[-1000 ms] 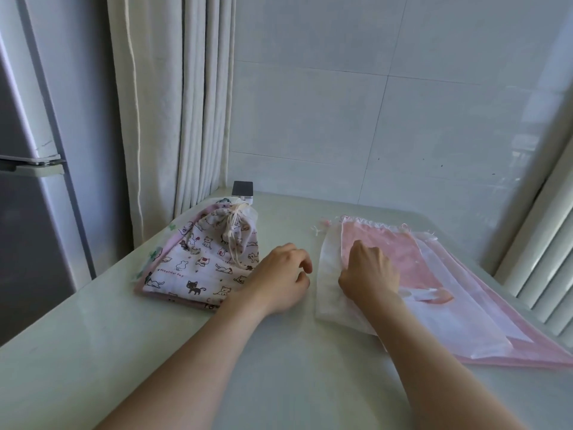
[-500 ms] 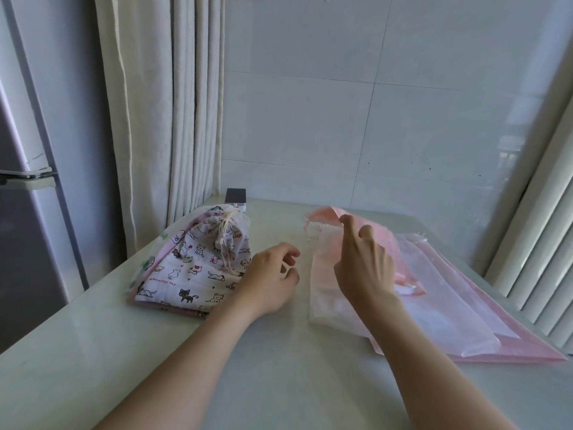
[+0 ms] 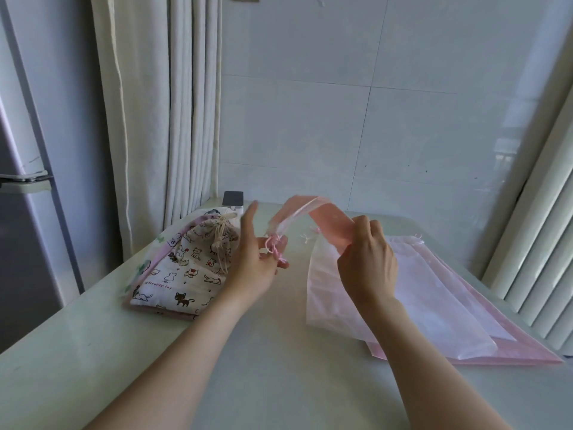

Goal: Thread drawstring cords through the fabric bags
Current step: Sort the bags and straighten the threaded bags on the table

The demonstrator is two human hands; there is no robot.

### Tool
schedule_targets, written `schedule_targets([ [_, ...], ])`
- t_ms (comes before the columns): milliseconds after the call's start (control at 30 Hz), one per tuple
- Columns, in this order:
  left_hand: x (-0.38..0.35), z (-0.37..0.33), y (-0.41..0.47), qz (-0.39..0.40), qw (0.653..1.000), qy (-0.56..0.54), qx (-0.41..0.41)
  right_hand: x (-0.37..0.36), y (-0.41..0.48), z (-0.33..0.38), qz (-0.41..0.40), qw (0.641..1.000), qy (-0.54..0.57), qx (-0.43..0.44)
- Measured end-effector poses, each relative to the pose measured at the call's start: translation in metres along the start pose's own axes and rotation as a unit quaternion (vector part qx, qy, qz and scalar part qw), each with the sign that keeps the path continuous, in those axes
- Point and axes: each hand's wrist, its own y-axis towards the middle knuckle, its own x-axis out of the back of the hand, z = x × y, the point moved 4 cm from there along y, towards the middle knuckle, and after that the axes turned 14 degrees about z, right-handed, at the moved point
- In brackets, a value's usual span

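Note:
A small pink sheer bag [image 3: 322,217] hangs in the air above the table, lifted off a flat pile of pink and white sheer bags [image 3: 434,302]. My right hand [image 3: 367,262] grips the small bag's lower end. Its gathered top with a pink drawstring cord [image 3: 276,248] hangs at my left hand [image 3: 259,262], whose lower fingers pinch the cord while the forefinger points up. On the left lies a stack of cat-print fabric bags [image 3: 186,274], the top one tied with a cream cord [image 3: 221,234].
A small dark box [image 3: 233,198] stands at the table's far left corner beside a cream curtain [image 3: 161,113]. A grey refrigerator [image 3: 21,193] stands left of the table [image 3: 279,367]. White slats [image 3: 545,243] line the right edge and a tiled wall closes the back.
My right hand has lifted the pink bag off the pile into the air. My left hand has risen from the table and taken the bag's corded top.

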Motion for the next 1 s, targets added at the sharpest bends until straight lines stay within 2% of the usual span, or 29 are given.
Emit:
schedule_targets([
  [100,0.000,-0.005,-0.001,0.002,0.989,0.137,-0.047,-0.003,0.001,-0.005,-0.016,1.000,-0.015,-0.013],
  [200,0.004,-0.017,-0.007,-0.037,0.958,0.249,-0.138,-0.005,0.000,-0.011,-0.022,0.997,-0.067,-0.031],
  [300,0.005,-0.020,-0.010,-0.042,0.930,0.312,-0.187,-0.014,0.002,-0.022,0.084,0.992,-0.022,-0.088],
  [367,0.001,-0.021,-0.013,-0.030,0.913,0.357,-0.196,-0.023,0.001,-0.024,0.161,0.974,0.103,-0.124],
  [433,-0.001,-0.023,-0.014,-0.037,0.889,0.407,-0.207,-0.029,0.000,-0.022,0.198,0.914,0.307,-0.174],
  [500,0.000,-0.027,-0.015,-0.071,0.861,0.456,-0.213,-0.030,0.002,-0.018,0.191,0.792,0.529,-0.236],
  [533,0.002,-0.029,-0.016,-0.098,0.847,0.477,-0.212,-0.027,0.001,-0.014,0.176,0.727,0.613,-0.254],
  [567,0.003,-0.032,-0.017,-0.128,0.833,0.494,-0.212,-0.022,0.000,-0.010,0.158,0.680,0.666,-0.263],
  [633,0.000,-0.038,-0.020,-0.164,0.813,0.512,-0.222,-0.013,0.000,-0.005,0.151,0.644,0.703,-0.261],
  [733,-0.006,-0.044,-0.023,-0.150,0.799,0.525,-0.253,-0.013,-0.005,0.002,0.187,0.636,0.710,-0.239],
  [767,-0.008,-0.046,-0.024,-0.139,0.795,0.531,-0.257,-0.016,-0.005,0.002,0.197,0.656,0.693,-0.226],
  [867,-0.013,-0.049,-0.028,-0.126,0.786,0.560,-0.232,-0.022,-0.003,-0.006,0.200,0.748,0.599,-0.206],
  [933,-0.013,-0.052,-0.029,-0.120,0.786,0.565,-0.218,-0.022,-0.006,-0.011,0.208,0.781,0.540,-0.235],
  [1000,-0.014,-0.048,-0.027,-0.070,0.799,0.559,-0.213,-0.022,-0.007,-0.016,0.227,0.812,0.471,-0.259],
])
